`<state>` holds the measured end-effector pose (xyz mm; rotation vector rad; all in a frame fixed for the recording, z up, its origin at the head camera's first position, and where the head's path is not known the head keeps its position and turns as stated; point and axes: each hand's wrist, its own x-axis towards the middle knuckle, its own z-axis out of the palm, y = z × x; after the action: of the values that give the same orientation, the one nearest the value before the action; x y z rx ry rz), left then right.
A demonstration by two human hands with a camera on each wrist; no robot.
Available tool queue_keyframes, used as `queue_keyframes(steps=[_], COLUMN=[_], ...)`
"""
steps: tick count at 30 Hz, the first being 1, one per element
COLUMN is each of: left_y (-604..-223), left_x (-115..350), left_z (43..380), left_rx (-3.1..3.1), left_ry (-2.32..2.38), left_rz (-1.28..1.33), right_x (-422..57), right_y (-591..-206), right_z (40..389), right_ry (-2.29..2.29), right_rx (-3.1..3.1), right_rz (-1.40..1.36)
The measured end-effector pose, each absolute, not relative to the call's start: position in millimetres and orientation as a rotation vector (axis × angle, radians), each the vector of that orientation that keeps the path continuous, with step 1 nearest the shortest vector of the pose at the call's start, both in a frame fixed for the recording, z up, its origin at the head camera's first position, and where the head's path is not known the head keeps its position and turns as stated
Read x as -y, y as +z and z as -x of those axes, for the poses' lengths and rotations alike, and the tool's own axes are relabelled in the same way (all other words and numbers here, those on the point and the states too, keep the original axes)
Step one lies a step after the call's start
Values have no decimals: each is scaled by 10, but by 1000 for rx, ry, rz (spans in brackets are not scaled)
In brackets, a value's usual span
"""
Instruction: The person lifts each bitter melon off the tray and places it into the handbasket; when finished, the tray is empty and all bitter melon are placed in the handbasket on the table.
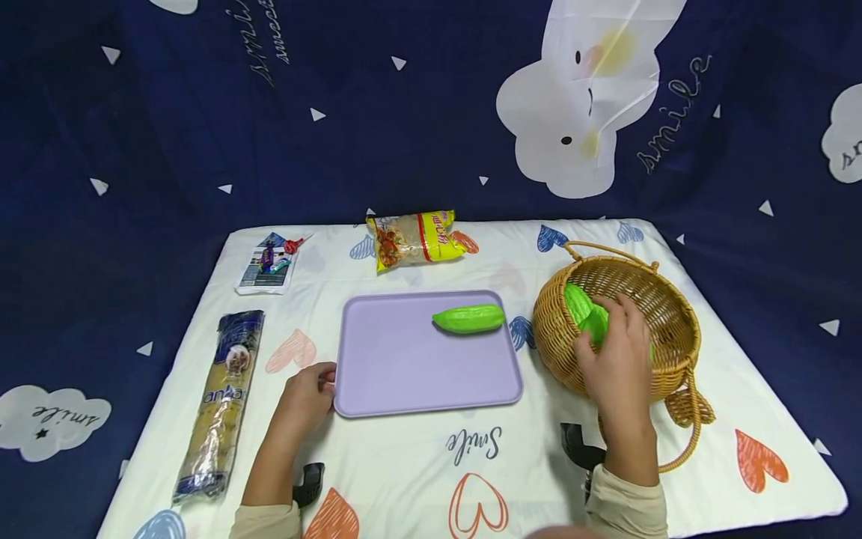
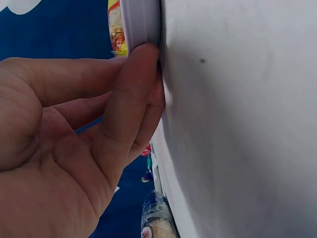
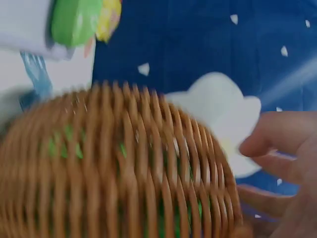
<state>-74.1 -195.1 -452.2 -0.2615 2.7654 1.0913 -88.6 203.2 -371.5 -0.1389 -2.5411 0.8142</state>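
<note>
My left hand (image 1: 306,400) is at the left edge of a lilac tray (image 1: 417,374), its thumb and fingertips pinching the rim in the left wrist view. On the tray, toward its far right, lies a long green ribbed vegetable (image 1: 469,319). Over the mouth of a round wicker basket (image 1: 562,352) reaches my right hand (image 1: 619,367), thumb and fingers apart. More green vegetables (image 1: 577,303) lie inside the basket, partly hidden by that hand. In the right wrist view nothing shows between the fingers (image 3: 277,131), and green glimpses appear through the weave.
A yellow-ended food bag (image 1: 417,239) lies behind the tray. Left of it are a white packet (image 1: 266,281) with small wrapped sweets on it and a long pasta pack (image 1: 218,404). The basket's looped handle (image 1: 694,442) hangs over its near side.
</note>
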Motion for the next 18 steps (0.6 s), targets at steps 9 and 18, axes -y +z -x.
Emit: queue_keyframes(steps=[9, 18], left_y=[-4522, -4508], left_x=[1967, 1939], left_z=[730, 738], left_rx=[-2759, -2736], left_ry=[1121, 1159], left_rz=[275, 282], right_x=[-1373, -1152], right_y=[-3901, -4139], right_z=[1139, 1439], right_ry=[777, 621], right_rx=[2617, 2999], right_rz=[-460, -656])
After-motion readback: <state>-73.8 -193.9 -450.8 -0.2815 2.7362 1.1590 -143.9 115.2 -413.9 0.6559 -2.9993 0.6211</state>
